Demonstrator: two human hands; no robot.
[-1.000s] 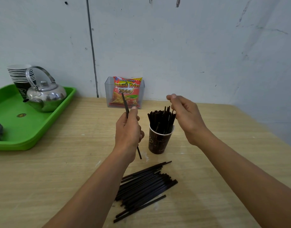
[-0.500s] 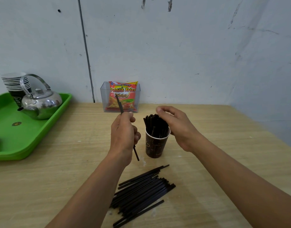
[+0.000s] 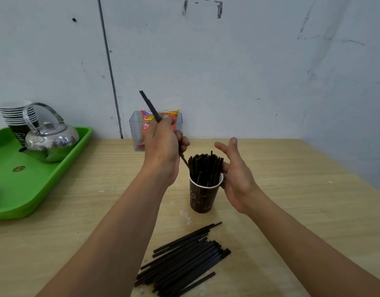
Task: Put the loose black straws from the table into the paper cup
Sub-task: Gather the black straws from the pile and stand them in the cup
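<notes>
A dark brown paper cup stands mid-table, packed with several upright black straws. My left hand grips one black straw tilted up-left, with its lower tip at the cup's left rim. My right hand has its fingers spread and rests against the right side of the cup and the straws in it. A pile of loose black straws lies on the table in front of the cup, between my forearms.
A green tray at the left holds a steel kettle and a stack of paper cups. A clear box with a snack packet stands against the wall behind my left hand. The table's right edge runs diagonally at far right.
My left hand has risen and moved right, bringing its straw's lower tip to the cup's rim. My right hand has shifted from the top of the straws to the cup's right side and spread.
</notes>
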